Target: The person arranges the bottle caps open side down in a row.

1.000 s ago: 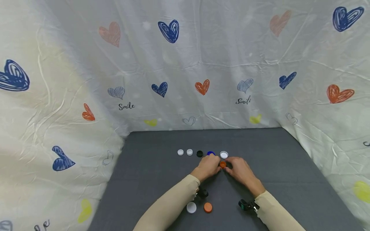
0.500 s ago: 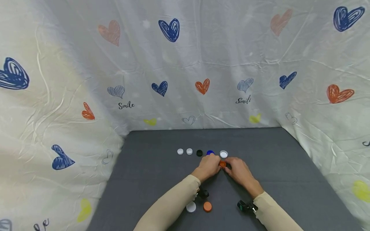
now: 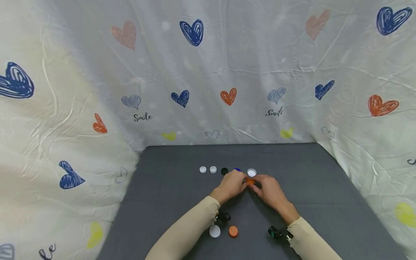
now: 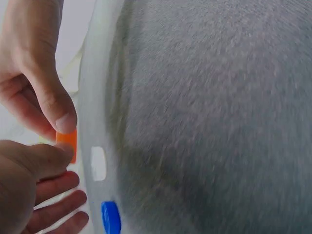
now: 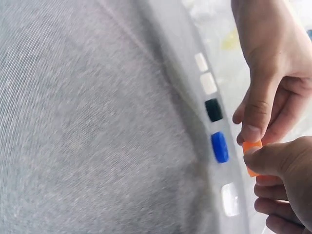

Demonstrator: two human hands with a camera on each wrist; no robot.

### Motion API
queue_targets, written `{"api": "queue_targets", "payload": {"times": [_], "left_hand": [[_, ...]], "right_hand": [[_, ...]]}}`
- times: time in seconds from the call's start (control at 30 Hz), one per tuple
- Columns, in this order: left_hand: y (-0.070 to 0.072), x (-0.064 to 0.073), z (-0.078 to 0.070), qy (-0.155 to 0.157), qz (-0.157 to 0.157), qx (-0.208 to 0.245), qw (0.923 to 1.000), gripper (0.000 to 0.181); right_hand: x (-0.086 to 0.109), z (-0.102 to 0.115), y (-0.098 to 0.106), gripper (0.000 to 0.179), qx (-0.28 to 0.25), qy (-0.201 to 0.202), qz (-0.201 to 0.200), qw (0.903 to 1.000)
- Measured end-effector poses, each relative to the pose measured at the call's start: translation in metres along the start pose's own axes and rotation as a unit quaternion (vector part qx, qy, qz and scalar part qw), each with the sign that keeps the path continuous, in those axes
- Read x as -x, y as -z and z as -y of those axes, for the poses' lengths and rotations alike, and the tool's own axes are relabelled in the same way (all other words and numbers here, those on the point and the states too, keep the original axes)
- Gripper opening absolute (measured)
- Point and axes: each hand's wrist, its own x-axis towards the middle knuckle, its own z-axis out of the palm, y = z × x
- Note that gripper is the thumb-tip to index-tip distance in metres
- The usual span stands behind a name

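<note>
Both hands meet in the head view over a small orange bottle cap. My left hand pinches it from the left and my right hand from the right. In the left wrist view, both thumbs press on the near side of the orange cap. The right wrist view shows the same orange cap between the two hands. Just behind the fingers lie a white cap and a blue cap, which the left hand partly hides in the head view.
Left of the blue cap, a black cap and two small white caps, one beside the other, continue the row. Nearer the person lie a larger white cap and another orange cap. A grey cloth covers the table.
The left hand and forearm have shifted slightly left. Both hands stay at the orange cap, and the other caps keep their places.
</note>
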Motion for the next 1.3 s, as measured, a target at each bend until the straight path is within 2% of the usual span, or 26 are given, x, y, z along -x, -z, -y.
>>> {"api": "queue_targets", "payload": {"times": [0.2,0.33,0.53,0.83,1.1,1.3], "left_hand": [[0.013,0.007,0.009,-0.041,-0.015,0.034,0.9985,0.024],[0.024,0.014,0.014,-0.069,-0.034,0.046,0.9959,0.024],[0.042,0.025,0.017,-0.097,-0.063,0.029,0.9928,0.025],[0.070,0.048,0.019,-0.122,-0.127,0.015,0.9842,0.027],[0.087,0.065,0.018,-0.130,-0.176,0.030,0.9754,0.031],[0.092,0.078,0.018,-0.126,-0.200,0.034,0.9710,0.033]], "right_hand": [[-0.003,0.010,0.010,0.028,-0.002,-0.007,0.010,0.9999],[-0.004,0.014,0.014,0.030,-0.002,0.027,-0.012,0.9996],[-0.007,0.026,0.024,0.037,-0.007,0.070,-0.042,0.9966],[-0.011,0.050,0.040,0.036,-0.032,0.121,-0.076,0.9893],[-0.013,0.066,0.048,0.040,-0.041,0.151,-0.094,0.9832],[-0.012,0.075,0.049,0.042,-0.059,0.172,-0.102,0.9781]]}}
